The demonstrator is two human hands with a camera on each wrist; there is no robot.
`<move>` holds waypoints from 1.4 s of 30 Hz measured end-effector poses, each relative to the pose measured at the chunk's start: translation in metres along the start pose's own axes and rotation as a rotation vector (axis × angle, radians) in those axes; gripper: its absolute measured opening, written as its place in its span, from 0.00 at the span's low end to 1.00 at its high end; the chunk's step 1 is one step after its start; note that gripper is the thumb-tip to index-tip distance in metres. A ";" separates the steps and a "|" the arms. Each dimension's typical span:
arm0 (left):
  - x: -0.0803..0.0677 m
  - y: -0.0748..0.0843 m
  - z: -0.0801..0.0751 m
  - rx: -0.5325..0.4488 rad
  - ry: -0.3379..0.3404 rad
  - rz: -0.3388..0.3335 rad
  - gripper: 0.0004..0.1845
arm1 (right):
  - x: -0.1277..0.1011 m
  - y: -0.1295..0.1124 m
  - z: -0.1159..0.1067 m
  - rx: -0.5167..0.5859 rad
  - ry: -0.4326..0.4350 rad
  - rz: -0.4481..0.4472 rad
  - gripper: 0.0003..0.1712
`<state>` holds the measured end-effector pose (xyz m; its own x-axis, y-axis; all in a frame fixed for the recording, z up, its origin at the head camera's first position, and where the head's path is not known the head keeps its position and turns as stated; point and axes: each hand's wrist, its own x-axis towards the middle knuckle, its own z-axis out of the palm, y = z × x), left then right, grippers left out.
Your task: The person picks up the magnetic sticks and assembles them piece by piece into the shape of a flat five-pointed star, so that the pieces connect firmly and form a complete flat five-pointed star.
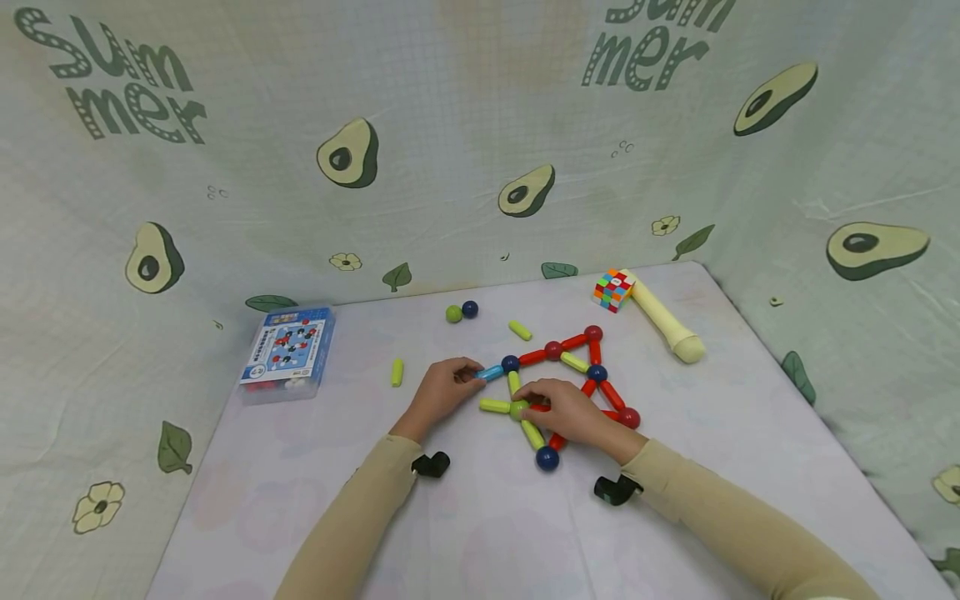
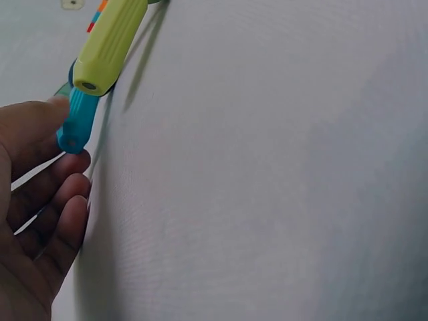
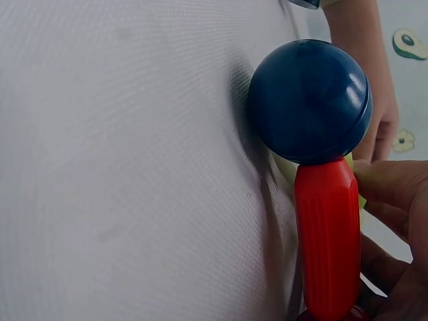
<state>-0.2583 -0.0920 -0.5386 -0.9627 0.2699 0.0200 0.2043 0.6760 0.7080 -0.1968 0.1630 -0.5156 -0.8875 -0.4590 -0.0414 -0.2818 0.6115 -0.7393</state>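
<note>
While the left hand pinches the blue rod (fingertips only), the right hand covers red sticks.

1. The left hand fills the lower left corner, thumb above and fingers loosely curled below.
2. Thumb and fingertips pinch the near end of a blue rod.
3. A yellow-green rod lies across the far end of the blue rod, its hollow end facing the camera.
4. Both rods rest on a pale tablecloth, which takes up the rest of the view.
5. A small patch of orange and blue shows at the top edge, too small to identify.
</note>
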 end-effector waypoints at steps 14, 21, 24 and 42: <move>0.026 -0.007 0.000 0.030 0.269 -0.128 0.15 | -0.003 0.001 -0.002 -0.003 0.011 0.015 0.17; 0.053 -0.010 -0.007 -0.032 0.301 -0.198 0.24 | -0.002 0.001 -0.002 -0.009 0.016 0.017 0.17; 0.064 -0.012 -0.012 -0.062 0.316 -0.208 0.26 | -0.001 0.001 -0.002 -0.014 0.020 0.013 0.17; 0.093 -0.017 -0.022 0.089 0.290 -0.222 0.27 | 0.001 -0.001 0.001 -0.013 0.020 0.012 0.17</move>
<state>-0.3551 -0.0930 -0.5332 -0.9930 -0.0864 0.0807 -0.0128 0.7568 0.6535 -0.1969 0.1608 -0.5156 -0.8978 -0.4389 -0.0368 -0.2759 0.6255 -0.7298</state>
